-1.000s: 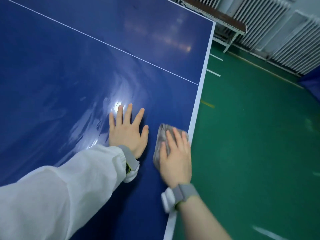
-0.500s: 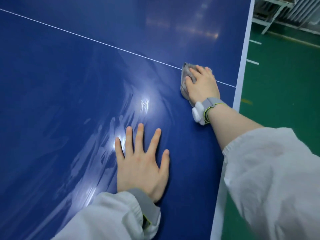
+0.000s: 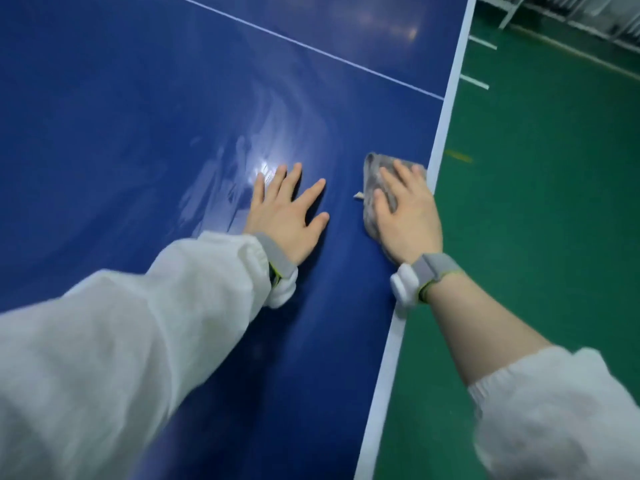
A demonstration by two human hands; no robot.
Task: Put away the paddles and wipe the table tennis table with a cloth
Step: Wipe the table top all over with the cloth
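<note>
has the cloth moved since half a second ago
Yes. The grey cloth came back from the white centre line toward the person, along the table's white edge.

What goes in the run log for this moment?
stage: wiping | right hand: pressing cloth flat by table edge | left hand: flat on table | paddles: none visible

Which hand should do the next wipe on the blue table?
The right hand, probably. It already presses the grey cloth flat on the table, near the white edge. The left hand lies flat on the bare surface beside it and holds nothing, as if bracing.
</note>
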